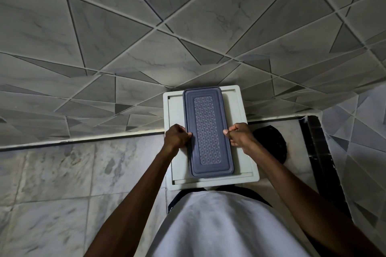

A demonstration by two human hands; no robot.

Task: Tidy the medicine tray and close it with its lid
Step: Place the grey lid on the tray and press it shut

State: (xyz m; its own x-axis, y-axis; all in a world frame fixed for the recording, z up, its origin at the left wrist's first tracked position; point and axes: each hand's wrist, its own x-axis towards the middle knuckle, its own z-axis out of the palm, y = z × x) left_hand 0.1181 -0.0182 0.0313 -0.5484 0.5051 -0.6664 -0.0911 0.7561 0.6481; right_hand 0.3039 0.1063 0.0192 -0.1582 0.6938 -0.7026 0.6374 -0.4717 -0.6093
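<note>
A long blue-grey lid (207, 131) with a patterned middle panel lies flat over the medicine tray, hiding the tray and its contents. It rests lengthwise on a small white table (244, 152). My left hand (176, 136) grips the lid's left long edge, fingers curled under and thumb on top. On the opposite long edge my right hand (239, 134) holds the same way. Both hands sit at about the lid's middle.
The white table stands against a wall of grey angular tiles (146, 37). A black round object (271, 142) lies on the marble floor (62, 183) just right of the table. A dark strip (319, 152) runs along the right wall.
</note>
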